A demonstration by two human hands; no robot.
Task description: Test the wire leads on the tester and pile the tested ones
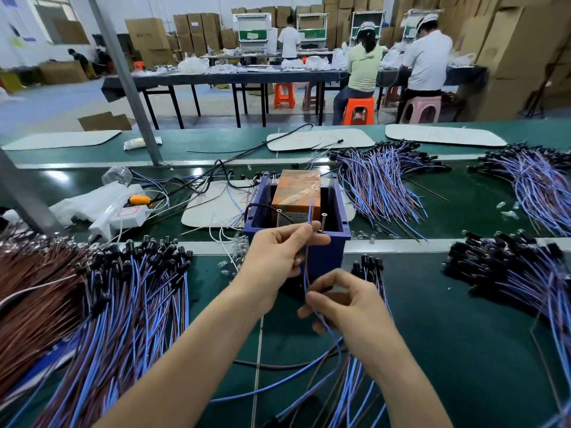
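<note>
A worker's left grip point(275, 254) pinches a blue-and-brown wire lead point(305, 267) between thumb and forefinger, just in front of the blue tester point(327, 254) at the middle of the green worktop point(448, 335); the right grip point(346, 304) pinches the same lead lower down, with a pile of leads point(123, 304) toward the left edge

Smooth, glossy green conveyor belt point(463, 319), lamp glare on it. Blue plastic tester box point(327, 257), dull sheen. Inside it, orange block point(296, 189) wrapped in shiny clear film. Bright metal screws point(323, 215). The wire lead point(306, 267) has smooth blue and brown plastic insulation. Black glossy plastic end caps point(148, 245). White matt mats point(445, 134).
</note>
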